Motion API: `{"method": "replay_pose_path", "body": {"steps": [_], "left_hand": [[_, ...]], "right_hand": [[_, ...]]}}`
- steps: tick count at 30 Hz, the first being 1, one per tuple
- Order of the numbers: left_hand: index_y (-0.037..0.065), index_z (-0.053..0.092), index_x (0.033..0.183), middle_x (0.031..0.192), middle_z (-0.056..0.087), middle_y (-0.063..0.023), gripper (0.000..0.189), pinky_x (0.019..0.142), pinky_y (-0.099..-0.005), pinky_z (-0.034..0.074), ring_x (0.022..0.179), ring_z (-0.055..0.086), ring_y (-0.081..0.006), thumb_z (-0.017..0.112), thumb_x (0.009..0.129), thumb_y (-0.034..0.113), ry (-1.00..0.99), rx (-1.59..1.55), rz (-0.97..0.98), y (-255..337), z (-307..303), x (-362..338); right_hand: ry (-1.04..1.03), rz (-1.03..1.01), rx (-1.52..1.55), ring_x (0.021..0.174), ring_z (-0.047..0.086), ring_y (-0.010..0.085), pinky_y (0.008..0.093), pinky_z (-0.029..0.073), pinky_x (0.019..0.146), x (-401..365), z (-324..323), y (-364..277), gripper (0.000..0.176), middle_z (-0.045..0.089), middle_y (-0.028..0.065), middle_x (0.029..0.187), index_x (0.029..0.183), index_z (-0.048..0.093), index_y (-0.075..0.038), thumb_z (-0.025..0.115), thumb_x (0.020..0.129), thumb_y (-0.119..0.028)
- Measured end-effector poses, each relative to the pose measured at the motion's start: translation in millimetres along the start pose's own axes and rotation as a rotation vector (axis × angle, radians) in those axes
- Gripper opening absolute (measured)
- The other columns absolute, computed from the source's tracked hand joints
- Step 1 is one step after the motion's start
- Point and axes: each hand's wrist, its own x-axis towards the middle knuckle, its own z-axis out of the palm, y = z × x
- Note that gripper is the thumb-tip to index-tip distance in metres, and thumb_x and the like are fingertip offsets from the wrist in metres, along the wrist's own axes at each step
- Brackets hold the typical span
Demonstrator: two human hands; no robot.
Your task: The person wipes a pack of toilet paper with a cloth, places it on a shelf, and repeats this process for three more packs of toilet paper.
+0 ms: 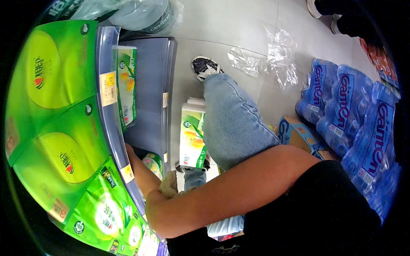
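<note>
From the black sleeve at the lower right, my right arm crosses the view leftward and bends at the elbow. Its forearm passes behind the shelf's price rail, so the hand and anything in it are hidden. My left hand is not visible. Close to that forearm, a small flowered pack lies at the lower shelf. Higher on the shelf is a green and white tissue pack. Another tissue pack, printed with orange tulips, stands on the floor beside my knee.
Large green tissue packs fill the upper shelf at left. Blue shrink-wrapped bottle packs stand at right, near an opened carton. Crumpled clear plastic lies on the floor. Another person's shoe shows at the top right.
</note>
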Motion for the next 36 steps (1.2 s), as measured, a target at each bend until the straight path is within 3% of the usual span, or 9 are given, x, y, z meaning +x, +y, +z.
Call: {"method": "replay_pose_path", "body": {"steps": [4, 5, 6, 9, 15, 27, 28, 32, 36], "left_hand": [[-0.008, 0.054, 0.135, 0.133, 0.061, -0.0214, 0.075, 0.106, -0.0403, 0.042, 0.117, 0.057, -0.0339, 0.084, 0.081, 0.035, 0.050, -0.244, 0.045, 18.0, -4.1, -40.9], [-0.008, 0.055, 0.135, 0.133, 0.061, -0.0216, 0.075, 0.106, -0.0403, 0.042, 0.117, 0.058, -0.0341, 0.084, 0.081, 0.035, 0.090, -0.223, 0.053, 22.4, -1.6, -55.1], [-0.009, 0.066, 0.117, 0.122, 0.066, -0.0199, 0.049, 0.103, -0.0403, 0.044, 0.107, 0.059, -0.0292, 0.083, 0.084, 0.023, 0.241, -0.127, 0.012, 28.8, 4.4, -70.0], [-0.009, 0.060, 0.125, 0.122, 0.066, -0.0189, 0.055, 0.099, -0.0400, 0.049, 0.107, 0.062, -0.0263, 0.083, 0.082, 0.016, 0.254, -0.187, -0.079, 85.7, 3.2, -125.2], [-0.007, 0.053, 0.134, 0.128, 0.062, -0.0185, 0.061, 0.102, -0.0421, 0.048, 0.110, 0.061, -0.0267, 0.079, 0.082, 0.012, 0.409, -0.528, -0.188, 100.5, -9.6, -180.5], [0.003, 0.047, 0.142, 0.139, 0.057, -0.0151, 0.053, 0.107, -0.0462, 0.045, 0.125, 0.057, -0.0298, 0.058, 0.096, 0.027, 0.054, -1.613, -0.613, 61.4, -46.7, -356.5], [0.009, 0.039, 0.150, 0.141, 0.054, -0.0151, 0.067, 0.109, -0.0518, 0.044, 0.129, 0.053, -0.0343, 0.047, 0.098, 0.048, 0.122, -1.433, -0.689, 46.0, -52.7, -375.2], [0.005, 0.040, 0.147, 0.141, 0.055, -0.0140, 0.054, 0.110, -0.0468, 0.044, 0.128, 0.055, -0.0308, 0.052, 0.099, 0.027, 0.218, -1.497, -0.749, 48.3, -119.0, -466.4], [0.002, 0.037, 0.149, 0.142, 0.054, -0.0169, 0.062, 0.109, -0.0474, 0.044, 0.128, 0.054, -0.0334, 0.057, 0.095, 0.027, 0.320, -1.480, -0.707, 75.5, -175.9, -543.5]], "right_hand": [[-0.511, 0.292, -0.166, 0.104, 0.066, 0.0192, 0.0423, 0.055, 0.081, 64.0, -24.1, -36.9, 0.041, 0.070, 0.0070, 0.111, 0.107, 0.072, -0.012, 0.070, 0.082, -0.045], [-0.462, 0.271, -0.157, 0.104, 0.066, 0.0199, 0.0422, 0.054, 0.082, 58.6, -23.1, -35.0, 0.043, 0.070, 0.0076, 0.112, 0.108, 0.072, -0.012, 0.070, 0.082, -0.045], [-0.333, 0.239, -0.114, 0.104, 0.066, 0.0206, 0.0421, 0.054, 0.083, 47.9, -16.1, -26.9, 0.044, 0.069, 0.0082, 0.112, 0.110, 0.071, -0.011, 0.071, 0.081, -0.045], [-0.095, 0.172, -0.029, 0.105, 0.066, 0.0227, 0.0418, 0.053, 0.085, 15.5, 2.6, -4.8, 0.048, 0.069, 0.0100, 0.114, 0.113, 0.070, -0.010, 0.072, 0.080, -0.044], [0.008, 0.092, 0.028, 0.107, 0.066, 0.0269, 0.0411, 0.052, 0.089, -16.7, 22.6, 9.7, 0.056, 0.069, 0.0136, 0.117, 0.120, 0.067, -0.007, 0.075, 0.077, -0.043], [0.070, -0.141, 0.422, 0.116, 0.063, 0.0300, 0.0372, 0.048, 0.098, -102.5, 18.6, 49.8, 0.074, 0.066, 0.0190, 0.127, 0.132, 0.060, -0.003, 0.080, 0.077, -0.047], [0.187, -0.167, 0.469, 0.116, 0.063, 0.0270, 0.0363, 0.048, 0.099, -109.3, 21.0, 56.3, 0.073, 0.065, 0.0165, 0.128, 0.134, 0.059, -0.004, 0.081, 0.079, -0.045], [0.406, -0.257, 1.183, 0.110, 0.065, 0.0228, 0.0357, 0.053, 0.096, -142.8, 6.6, 54.9, 0.059, 0.067, 0.0135, 0.120, 0.129, 0.058, 0.001, 0.078, 0.083, -0.031], [1.159, -0.035, 1.675, 0.096, 0.071, 0.0277, 0.0407, 0.059, 0.087, -112.7, 5.9, 75.2, 0.044, 0.072, 0.0124, 0.110, 0.122, 0.063, 0.002, 0.068, 0.093, -0.030]]}}
